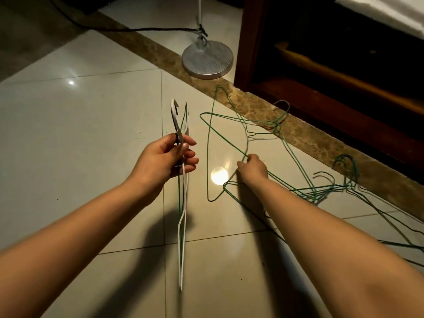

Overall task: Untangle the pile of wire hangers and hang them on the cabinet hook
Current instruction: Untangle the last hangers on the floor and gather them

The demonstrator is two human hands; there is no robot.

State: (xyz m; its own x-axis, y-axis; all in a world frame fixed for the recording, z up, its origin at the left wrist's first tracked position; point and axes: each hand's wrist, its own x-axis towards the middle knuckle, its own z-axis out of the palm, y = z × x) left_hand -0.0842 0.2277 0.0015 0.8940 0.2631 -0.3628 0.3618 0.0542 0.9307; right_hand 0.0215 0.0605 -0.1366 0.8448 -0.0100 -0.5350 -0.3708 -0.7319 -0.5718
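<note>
Head view: I log left hand [165,157] with its grip curled round a white hanger [175,121] at the neck, hook up. Right hand [253,168] grip pinches a green wire of the hanger pile [316,195], which sprawls on the floor [80,134] beside the cabinet [247,42].

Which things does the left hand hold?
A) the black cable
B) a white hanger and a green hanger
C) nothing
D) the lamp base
B: the left hand curls its fingers round a white hanger and a green hanger, held upright.
</note>
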